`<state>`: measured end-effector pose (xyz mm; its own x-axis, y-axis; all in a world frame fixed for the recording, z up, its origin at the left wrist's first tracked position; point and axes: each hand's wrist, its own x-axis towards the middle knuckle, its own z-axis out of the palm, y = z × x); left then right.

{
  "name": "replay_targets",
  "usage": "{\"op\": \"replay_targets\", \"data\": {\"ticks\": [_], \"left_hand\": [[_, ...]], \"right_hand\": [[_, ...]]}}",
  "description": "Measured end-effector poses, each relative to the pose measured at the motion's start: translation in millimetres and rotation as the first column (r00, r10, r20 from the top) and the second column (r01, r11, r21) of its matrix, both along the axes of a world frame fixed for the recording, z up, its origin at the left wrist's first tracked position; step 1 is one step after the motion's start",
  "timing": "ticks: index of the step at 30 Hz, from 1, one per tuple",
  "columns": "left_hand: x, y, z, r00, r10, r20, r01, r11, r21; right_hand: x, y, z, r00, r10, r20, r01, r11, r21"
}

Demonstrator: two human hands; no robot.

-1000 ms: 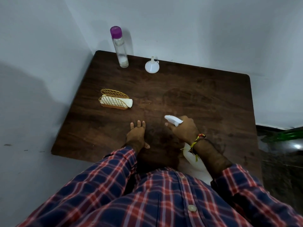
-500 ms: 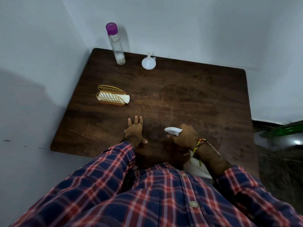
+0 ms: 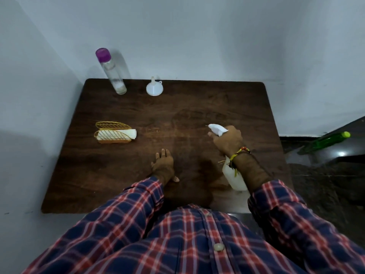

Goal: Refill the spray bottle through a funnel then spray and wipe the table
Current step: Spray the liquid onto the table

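- The right hand (image 3: 227, 140) grips the sprayer (image 3: 235, 175) round its neck, fingers curled about the white trigger head, whose nozzle points toward 10 o'clock over the table (image 3: 197, 107).
- The sprayer's white body shows under the wrist, tilted, its base toward 5 o'clock near the table's front edge; whether the base touches the wood cannot be told.
- A band (image 3: 240, 153) of yellow, red and green threads circles the right wrist, loose ends hanging over the sprayer body.
- The left hand (image 3: 163, 167) lies palm-down on the table at 9 o'clock from the sprayer, fingers straight and slightly spread toward 12 o'clock, thumb out to the side, holding nothing.
- Both forearms come out of plaid sleeves (image 3: 138, 200) in navy, red and white; the shirt fills the lower part of the view.
- At 10 o'clock from the left hand, well apart, a gold wire holder (image 3: 113, 132) stands with a white folded cloth (image 3: 128, 133) inside, one end sticking out on the right.
- At 12 o'clock, near the far edge, a white funnel (image 3: 154, 88) sits wide mouth down, spout up.
- Just beside it at 9 o'clock stands a tall clear bottle (image 3: 114, 76) with a purple cap, upright, nearly drained, in the far left corner.
- The table is dark wood, set into a corner of pale walls (image 3: 197, 36).
- Off the table at 3 o'clock, a green bottle (image 3: 327, 142) with a yellow-green cap lies on the dark floor.
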<state>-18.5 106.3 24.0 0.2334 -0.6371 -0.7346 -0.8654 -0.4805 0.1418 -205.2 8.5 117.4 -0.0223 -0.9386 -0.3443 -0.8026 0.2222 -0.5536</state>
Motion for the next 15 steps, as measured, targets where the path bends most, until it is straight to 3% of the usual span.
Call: {"op": "replay_targets", "data": {"ticks": [7,11,15], "left_hand": [[-7.2,-16.7,-0.7,0.976,-0.197,0.094,0.195,0.98,0.03],[-8.5,-25.4,-0.8,0.976,-0.196,0.093,0.195,0.981,0.024],[-8.3,-24.2,-3.9,0.974,-0.2,0.111,0.201,0.98,-0.003]], "right_hand": [[-22.6,-13.2,-1.7,0.999,-0.037,-0.029,0.039,0.997,0.064],[-37.1,-8.6,-9.3,0.994,-0.098,-0.043,0.1,0.994,0.045],[-51.5,2.8,-22.6,0.989,0.082,-0.12,-0.063,0.986,0.153]]}}
